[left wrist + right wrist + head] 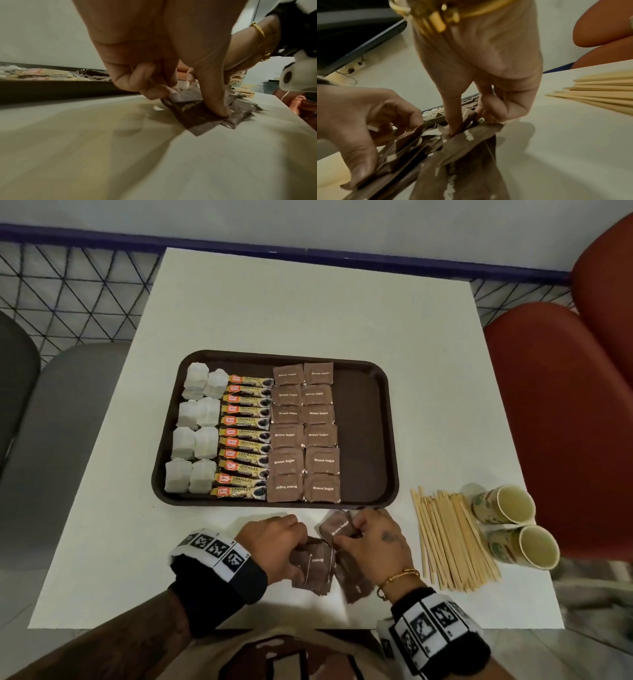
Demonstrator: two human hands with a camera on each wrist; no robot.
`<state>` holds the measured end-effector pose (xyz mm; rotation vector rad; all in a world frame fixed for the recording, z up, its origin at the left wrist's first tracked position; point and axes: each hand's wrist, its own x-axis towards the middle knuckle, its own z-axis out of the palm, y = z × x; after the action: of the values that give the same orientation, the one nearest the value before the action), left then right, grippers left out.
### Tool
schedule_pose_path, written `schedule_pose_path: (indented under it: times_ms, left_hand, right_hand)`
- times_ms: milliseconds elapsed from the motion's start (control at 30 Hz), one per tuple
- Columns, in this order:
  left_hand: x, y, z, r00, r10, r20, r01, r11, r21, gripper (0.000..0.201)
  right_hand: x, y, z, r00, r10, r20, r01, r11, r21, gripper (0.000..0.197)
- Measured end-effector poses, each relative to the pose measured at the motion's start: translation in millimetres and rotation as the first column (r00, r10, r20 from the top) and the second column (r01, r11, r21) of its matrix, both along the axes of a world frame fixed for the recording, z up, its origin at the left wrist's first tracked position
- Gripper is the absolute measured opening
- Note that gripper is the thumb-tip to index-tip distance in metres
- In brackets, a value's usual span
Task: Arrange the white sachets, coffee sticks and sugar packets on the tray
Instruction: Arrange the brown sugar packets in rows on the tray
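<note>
The dark brown tray (pixel 363 419) holds white sachets (pixel 197 429) in two columns at its left, coffee sticks (pixel 245 436) stacked down the middle, and brown sugar packets (pixel 305 433) in two columns beside them. On the table in front of the tray lies a loose pile of brown sugar packets (pixel 352 580). My left hand (pixel 298 546) grips a few of them (pixel 192 116), thumb pressing down on top. My right hand (pixel 342 537) pinches one packet (pixel 337 528) tilted up off the pile, seen between thumb and curled fingers (pixel 496 108) in the right wrist view.
Wooden stirrers (pixel 452 542) lie fanned on the table to the right of my hands. Two paper cups (pixel 513 525) lie on their sides beyond them. The tray's right third is bare. Red chairs (pixel 565 422) stand at the table's right, grey ones at the left.
</note>
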<state>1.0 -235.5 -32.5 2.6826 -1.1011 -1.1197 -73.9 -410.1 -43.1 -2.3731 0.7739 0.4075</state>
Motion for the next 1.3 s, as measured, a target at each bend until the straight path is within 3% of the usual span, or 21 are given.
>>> schedule_pose_path:
  times_ms: [100, 200, 267, 333, 433, 500, 567, 633, 700, 800, 900, 967, 1000, 1033, 1133, 1200, 1300]
  left_hand:
    - [0.4, 3.0, 0.2, 1.0, 0.023, 0.005, -0.023, 1.0, -0.012, 0.043]
    - [1.3, 11.3, 1.0, 0.995, 0.087, -0.048, -0.091, 0.993, -0.08, 0.028]
    - [4.7, 19.3, 2.3, 0.979, 0.17, -0.108, -0.184, 0.975, -0.129, 0.022]
    - [9.6, 25.4, 4.1, 0.954, 0.252, -0.164, -0.277, 0.949, -0.151, 0.023]
    - [15.7, 28.3, 5.2, 0.923, 0.325, -0.206, -0.359, 0.919, -0.161, 0.024]
    - [17.5, 26.7, 3.8, 0.93, 0.319, -0.181, -0.349, 0.923, -0.161, 0.025]
    - [17.8, 24.1, 1.6, 0.942, 0.299, -0.152, -0.323, 0.931, -0.172, 0.022]
    - [17.4, 22.4, 0.6, 0.953, 0.277, -0.124, -0.296, 0.938, -0.182, 0.017]
    - [17.4, 21.9, 0.1, 0.956, 0.272, -0.108, -0.288, 0.938, -0.194, 0.012]
    - [17.6, 24.0, 1.3, 0.92, 0.343, -0.188, -0.381, 0.893, -0.238, 0.014]
    - [20.8, 32.0, 4.4, 0.781, 0.492, -0.384, -0.602, 0.755, -0.259, 0.019]
    - [25.1, 36.7, 6.8, 0.682, 0.566, -0.464, -0.712, 0.66, -0.241, 0.017]
    - [27.6, 37.7, 8.4, 0.627, 0.595, -0.502, -0.761, 0.605, -0.233, 0.014]
    - [29.4, 36.6, 11.5, 0.543, 0.612, -0.575, -0.822, 0.527, -0.216, 0.013]
    - [30.9, 25.3, 25.8, 0.151, 0.521, -0.84, -0.969, 0.246, -0.022, 0.01]
    - [30.8, 15.0, 35.0, 0.005, 0.447, -0.895, -0.97, 0.218, 0.103, 0.022]
    - [30.1, 3.6, 39.1, -0.036, 0.359, -0.933, -0.926, 0.339, 0.166, 0.056]
  right_hand:
    - [0.4, -0.6, -4.8, 0.999, 0.041, 0.027, -0.041, 0.999, 0.022, 0.03]
    - [-0.9, -9.4, -3.9, 0.993, -0.058, 0.102, 0.039, 0.983, 0.178, 0.014]
    - [-3.3, -17.9, 4.4, 0.976, -0.177, 0.129, 0.122, 0.929, 0.35, 0.008]
    - [-5.8, -24.1, 17.0, 0.968, -0.215, 0.131, 0.111, 0.832, 0.543, 0.009]
    - [-5.6, -19.9, 29.0, 0.993, -0.046, 0.109, -0.042, 0.726, 0.686, 0.03]
    - [-1.0, -10.8, 26.7, 0.994, 0.064, 0.088, -0.107, 0.732, 0.673, 0.045]
    - [4.0, -0.1, 20.9, 0.978, 0.195, 0.079, -0.205, 0.806, 0.555, 0.049]
    - [6.7, 10.5, 13.7, 0.935, 0.338, 0.105, -0.353, 0.873, 0.336, 0.04]
    - [6.2, 19.0, 9.4, 0.904, 0.403, 0.145, -0.424, 0.887, 0.181, 0.021]
    - [4.5, 22.0, 2.8, 0.898, 0.401, 0.18, -0.429, 0.888, 0.165, 0.014]
    - [6.7, 11.8, 2.7, 0.917, 0.317, 0.242, -0.373, 0.897, 0.238, 0.008]
    - [10.6, 1.8, 10.8, 0.971, 0.131, 0.201, -0.211, 0.867, 0.451, 0.01]
    - [13.3, -2.5, 16.8, 0.987, 0.045, 0.154, -0.126, 0.812, 0.57, 0.013]
    - [16.0, -5.9, 22.4, 0.994, -0.009, 0.111, -0.067, 0.748, 0.661, 0.015]
    - [27.8, -7.1, 33.0, 0.997, 0.027, 0.066, -0.068, 0.642, 0.763, 0.022]
    - [35.9, 0.7, 37.2, 0.993, 0.098, 0.064, -0.111, 0.62, 0.776, 0.024]
    - [43.8, 11.1, 38.5, 0.975, 0.194, 0.113, -0.215, 0.665, 0.715, 0.022]
